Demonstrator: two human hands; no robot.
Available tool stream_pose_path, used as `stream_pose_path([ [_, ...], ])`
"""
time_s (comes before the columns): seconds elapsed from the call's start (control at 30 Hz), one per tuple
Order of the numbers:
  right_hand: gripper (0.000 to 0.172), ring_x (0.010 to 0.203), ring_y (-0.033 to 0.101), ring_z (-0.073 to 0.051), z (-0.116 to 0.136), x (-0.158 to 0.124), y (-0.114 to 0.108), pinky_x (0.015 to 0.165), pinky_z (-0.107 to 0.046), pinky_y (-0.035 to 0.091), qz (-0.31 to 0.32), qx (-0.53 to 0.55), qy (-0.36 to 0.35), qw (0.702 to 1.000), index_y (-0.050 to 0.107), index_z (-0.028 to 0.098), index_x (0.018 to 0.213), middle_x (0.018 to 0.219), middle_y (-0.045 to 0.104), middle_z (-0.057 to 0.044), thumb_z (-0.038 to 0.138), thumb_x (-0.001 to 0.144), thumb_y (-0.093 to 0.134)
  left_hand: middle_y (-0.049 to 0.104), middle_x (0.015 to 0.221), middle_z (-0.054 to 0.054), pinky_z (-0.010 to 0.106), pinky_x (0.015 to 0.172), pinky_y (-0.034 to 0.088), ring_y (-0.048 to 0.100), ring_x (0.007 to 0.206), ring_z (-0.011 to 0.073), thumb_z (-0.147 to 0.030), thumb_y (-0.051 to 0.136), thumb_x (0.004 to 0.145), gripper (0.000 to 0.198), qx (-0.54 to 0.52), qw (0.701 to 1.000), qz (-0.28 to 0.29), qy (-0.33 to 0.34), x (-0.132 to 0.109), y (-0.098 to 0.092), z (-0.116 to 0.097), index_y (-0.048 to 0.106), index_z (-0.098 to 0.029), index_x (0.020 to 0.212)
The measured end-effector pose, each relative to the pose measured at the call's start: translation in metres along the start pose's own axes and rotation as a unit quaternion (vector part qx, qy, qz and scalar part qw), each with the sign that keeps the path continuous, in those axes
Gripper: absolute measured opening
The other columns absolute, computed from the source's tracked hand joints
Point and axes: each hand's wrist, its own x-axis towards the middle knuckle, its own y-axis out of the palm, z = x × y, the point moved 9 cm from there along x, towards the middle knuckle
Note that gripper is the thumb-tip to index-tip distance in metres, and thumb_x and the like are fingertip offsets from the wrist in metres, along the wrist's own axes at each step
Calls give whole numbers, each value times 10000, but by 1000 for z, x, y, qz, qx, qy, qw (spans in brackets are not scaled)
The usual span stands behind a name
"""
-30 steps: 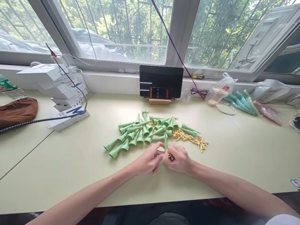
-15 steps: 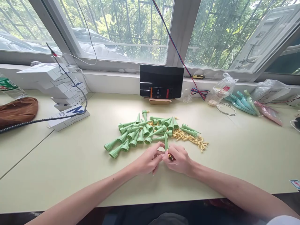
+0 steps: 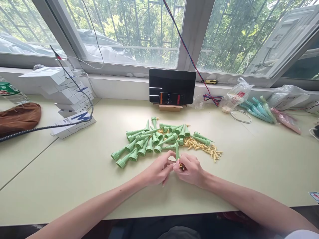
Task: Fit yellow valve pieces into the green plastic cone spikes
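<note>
Between my two hands a green plastic spike (image 3: 177, 151) stands upright, its tapered tip pointing away from me. My left hand (image 3: 159, 171) has its fingers curled around the spike's lower part, which is mostly hidden. A small yellow tube (image 3: 181, 165) pokes out from the spike's side, pinched by my right hand (image 3: 190, 168). Just beyond my hands lies a pile of similar green spikes (image 3: 142, 142) with wide ribbed caps. To its right spreads a heap of small yellow tubes (image 3: 199, 145), partly under the spikes.
At the back a phone (image 3: 171, 98) showing a timer leans on a dark tablet (image 3: 171, 81). Stacked white boxes (image 3: 72, 96), a cable and a brown pouch (image 3: 20, 118) sit on the left. Plastic bags (image 3: 235, 96) and blue packets (image 3: 259, 109) lie at the back right.
My hands keep the same grip on the spike and yellow tube. The phone's timer has advanced by a second; the view has shifted very slightly.
</note>
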Motion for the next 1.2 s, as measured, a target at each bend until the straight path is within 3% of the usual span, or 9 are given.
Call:
stream_pose_path([
  [0.8, 215, 461, 348, -64, -11, 3, -2, 424, -202, 292, 6, 35, 65, 997, 459, 202, 705, 583, 401, 63, 148, 855, 603, 550, 572, -56, 175, 382, 362, 522, 367, 93, -453, 407, 1000, 396, -40, 999, -12, -7, 2, -6, 6, 429, -188, 1294],
  [1.0, 223, 463, 369, -66, -14, 2, -1, 428, -198, 311, 10, 56, 76, 996, 453, 203, 713, 588, 406, 64, 137, 853, 613, 596, 664, -28, 172, 370, 370, 547, 386, 91, -462, 441, 984, 363, -59, 998, -14, -11, 2, -6, 3, 435, -191, 1226],
  [1.2, 179, 504, 437, -81, -14, 4, -2, 468, -200, 358, 9, 74, 75, 994, 512, 192, 757, 607, 465, 45, 180, 887, 634, 671, 919, 43, 166, 338, 366, 536, 374, 62, -482, 507, 951, 328, -75, 994, -75, -2, 1, -18, 1, 417, -217, 1121],
])
